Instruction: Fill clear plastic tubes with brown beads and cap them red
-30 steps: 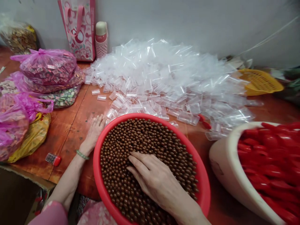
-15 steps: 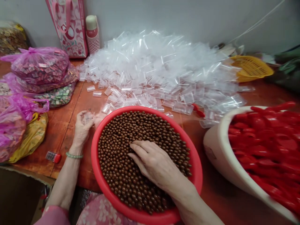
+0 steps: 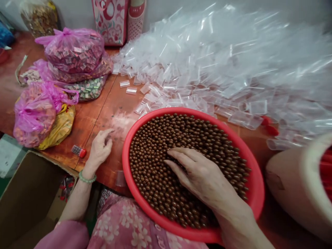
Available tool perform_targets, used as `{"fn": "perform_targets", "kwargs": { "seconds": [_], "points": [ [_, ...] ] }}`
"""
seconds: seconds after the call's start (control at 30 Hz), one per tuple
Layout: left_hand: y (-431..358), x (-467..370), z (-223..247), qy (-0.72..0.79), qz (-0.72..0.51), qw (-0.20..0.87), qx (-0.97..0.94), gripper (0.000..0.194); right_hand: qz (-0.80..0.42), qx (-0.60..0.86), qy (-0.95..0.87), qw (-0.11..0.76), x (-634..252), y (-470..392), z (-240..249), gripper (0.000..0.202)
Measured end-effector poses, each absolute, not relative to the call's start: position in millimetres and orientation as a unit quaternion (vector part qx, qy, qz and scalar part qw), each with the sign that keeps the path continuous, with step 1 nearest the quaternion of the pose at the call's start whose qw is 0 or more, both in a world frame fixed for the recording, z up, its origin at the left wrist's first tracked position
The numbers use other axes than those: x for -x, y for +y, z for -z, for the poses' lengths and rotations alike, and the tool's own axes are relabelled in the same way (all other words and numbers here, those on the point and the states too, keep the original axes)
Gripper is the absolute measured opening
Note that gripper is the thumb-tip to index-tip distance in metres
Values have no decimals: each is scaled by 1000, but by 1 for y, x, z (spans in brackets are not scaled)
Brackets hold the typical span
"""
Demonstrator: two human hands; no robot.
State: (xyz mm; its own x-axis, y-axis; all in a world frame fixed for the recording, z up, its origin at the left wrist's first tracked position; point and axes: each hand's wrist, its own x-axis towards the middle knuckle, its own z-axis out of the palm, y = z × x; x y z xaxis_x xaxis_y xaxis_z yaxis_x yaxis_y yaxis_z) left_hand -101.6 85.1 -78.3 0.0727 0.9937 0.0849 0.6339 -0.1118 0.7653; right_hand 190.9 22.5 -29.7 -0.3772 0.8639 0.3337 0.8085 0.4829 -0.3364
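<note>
A red basin (image 3: 127, 155) full of small shiny brown balls (image 3: 155, 166) stands at the table's front edge. My right hand (image 3: 199, 173) rests over the balls, thumb and fingers apart, fingertips touching them; nothing shows in its grip. Left of the basin, my left hand (image 3: 101, 148), with a green bead bracelet at the wrist, is just above the table, its thumb and forefinger apart with nothing between them. A clear piece (image 3: 120, 178) lies between that hand's wrist and the basin. Beyond the basin spreads a big heap of clear plastic tubes (image 3: 207, 65).
Tied pink bags (image 3: 75, 52) and a yellow bag (image 3: 61, 126) sit at the left. Nearer are a small red-capped tube (image 3: 79, 151) and an open cardboard box (image 3: 28, 186). A pale bucket (image 3: 287, 180) with red pieces stands right; a patterned bag (image 3: 111, 20) is behind.
The view has swung left, so things appear further right. My left hand no longer has the clear piece at its fingers, and its fingers have spread. My right hand is still over the balls.
</note>
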Motion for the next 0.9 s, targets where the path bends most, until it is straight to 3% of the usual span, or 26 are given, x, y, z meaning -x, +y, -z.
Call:
{"fn": "perform_targets", "kwargs": {
  "seconds": [0.17,0.3,0.43,0.63,0.7,0.8,0.9],
  "points": [
    [30,97,68,533,-210,310,-759,32,-65,515,-823,233,-189,22,28,22],
    [-8,95,57,479,-58,319,-816,44,-53,517,-827,214,-188,23,26,22],
    [-25,88,74,494,-17,279,-823,28,-59,517,-830,202,-186,25,21,21],
    [8,118,93,612,-199,254,-722,25,-84,525,-819,214,-186,24,13,16],
    [22,129,78,644,-335,331,-603,27,-92,516,-817,243,-186,23,10,16],
    [31,119,37,571,-499,481,-440,31,-135,478,-814,302,-185,23,4,20],
    [32,77,1,444,-472,613,-452,38,-177,426,-809,364,-183,22,-4,33]
  ]
}}
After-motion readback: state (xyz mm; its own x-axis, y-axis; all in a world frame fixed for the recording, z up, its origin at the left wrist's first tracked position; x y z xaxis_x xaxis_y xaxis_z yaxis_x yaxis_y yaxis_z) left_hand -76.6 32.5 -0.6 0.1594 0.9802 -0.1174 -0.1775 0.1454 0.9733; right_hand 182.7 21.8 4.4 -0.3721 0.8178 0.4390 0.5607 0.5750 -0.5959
